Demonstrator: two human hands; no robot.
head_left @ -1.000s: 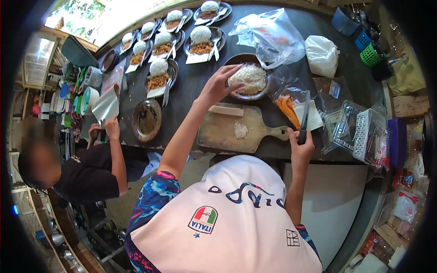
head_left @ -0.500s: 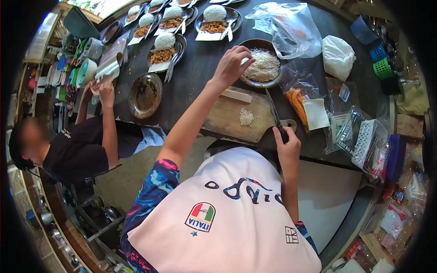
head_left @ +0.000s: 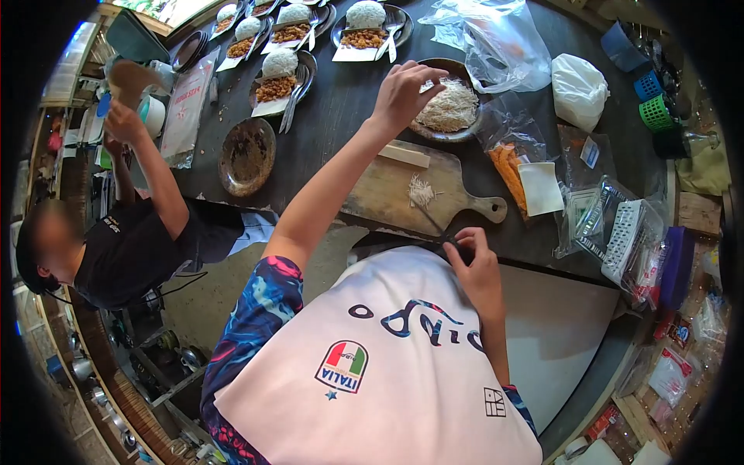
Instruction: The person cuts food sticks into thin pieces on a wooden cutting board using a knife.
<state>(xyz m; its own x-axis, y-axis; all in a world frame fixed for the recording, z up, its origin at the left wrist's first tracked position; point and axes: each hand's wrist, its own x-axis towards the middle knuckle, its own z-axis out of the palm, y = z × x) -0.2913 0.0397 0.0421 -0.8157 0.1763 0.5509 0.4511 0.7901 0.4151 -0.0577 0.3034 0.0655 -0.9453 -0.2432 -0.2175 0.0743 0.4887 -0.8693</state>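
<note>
My right hand is closed round the dark handle of a knife, whose blade points up and left to a small pile of pale shreds. These shreds lie on a wooden cutting board with a handle. A pale rectangular block rests along the board's far edge. My left hand hovers at the left rim of a dark bowl, fingers apart and holding nothing I can see. White shreds heap up inside the bowl.
Several plates with rice, brown food and cutlery stand at the back left. A bare brown plate lies nearer. At right are a bag of orange food, a white bag and packaging. A co-worker stands left.
The knife has swung left, its tip now at the shreds on the board. My right hand has dropped slightly left and nearer me; my left hand has risen a little. The co-worker's hands moved up and left.
</note>
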